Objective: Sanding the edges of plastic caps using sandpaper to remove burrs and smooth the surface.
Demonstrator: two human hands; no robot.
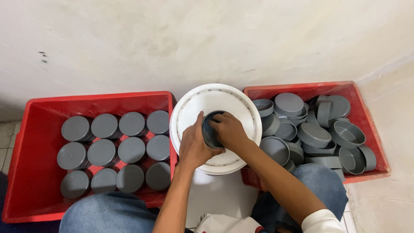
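A grey round plastic cap [210,131] sits on the lid of a white bucket [189,110] between my knees. My left hand [193,144] grips the cap from its left side. From the right, my right hand [228,129] covers the same cap, fingers curled over its rim. Most of the cap is hidden under both hands. The red crate [39,129] on the left holds several grey caps [104,126] set face down in neat rows. In the red crate [371,125] on the right, several grey caps [315,134] lie in a loose heap.
A pale wall rises right behind the crates and bucket. My knees in blue jeans [103,213] frame the bucket at the bottom. A white cloth or bag [224,224] lies between my legs. Pale floor tiles show at the right.
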